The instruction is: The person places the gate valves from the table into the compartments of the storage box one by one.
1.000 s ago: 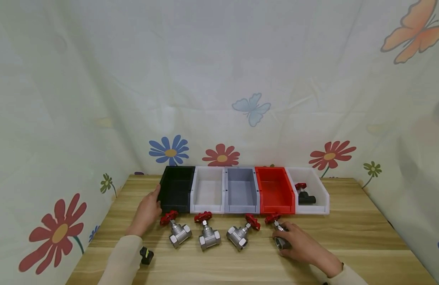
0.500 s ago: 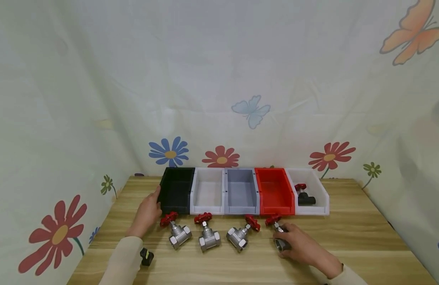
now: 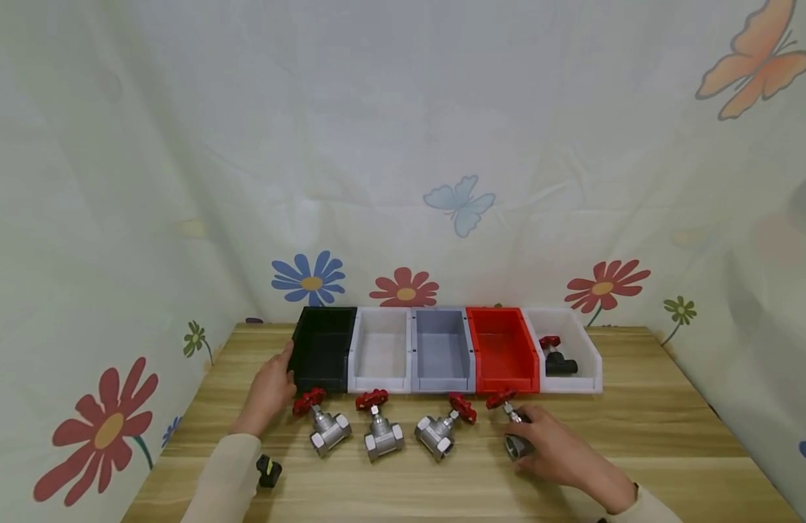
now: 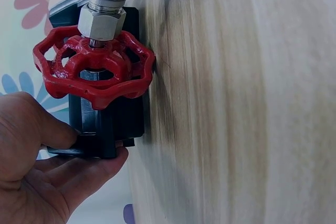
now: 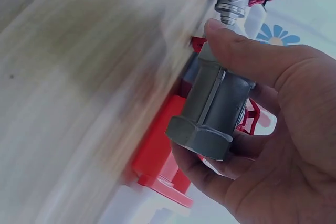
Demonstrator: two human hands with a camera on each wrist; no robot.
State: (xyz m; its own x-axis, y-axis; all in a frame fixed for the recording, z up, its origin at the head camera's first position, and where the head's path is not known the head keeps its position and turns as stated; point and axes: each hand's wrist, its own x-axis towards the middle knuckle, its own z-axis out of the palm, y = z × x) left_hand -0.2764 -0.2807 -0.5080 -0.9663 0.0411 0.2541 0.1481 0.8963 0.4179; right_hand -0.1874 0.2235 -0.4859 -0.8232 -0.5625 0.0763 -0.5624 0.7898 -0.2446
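Note:
My left hand (image 3: 269, 392) pinches the left wall of the black bin (image 3: 325, 387), the leftmost in the row; in the left wrist view the thumb and fingers (image 4: 100, 174) lie on either side of that wall. A metal valve with a red handwheel (image 3: 501, 397) lies in front of the red bin (image 3: 507, 383). My right hand (image 3: 556, 447) holds its body (image 5: 210, 111) between thumb and fingers, partly hiding it in the head view. Three similar valves, left (image 3: 329, 432), middle (image 3: 383, 438) and right (image 3: 435, 436), lie on the table to its left.
Between the black and red bins stand a white bin (image 3: 380, 383) and a grey bin (image 3: 443, 385). The far-right white bin (image 3: 592, 385) contains a dark valve (image 3: 561, 365) with a red handwheel. A small black object (image 3: 268, 471) sits by the left sleeve. Flowered cloth (image 3: 403, 145) hangs behind.
My right hand has shifted very slightly right, showing a little more of the valve it holds. The left hand, bins and other valves stay put; the head view moves a touch.

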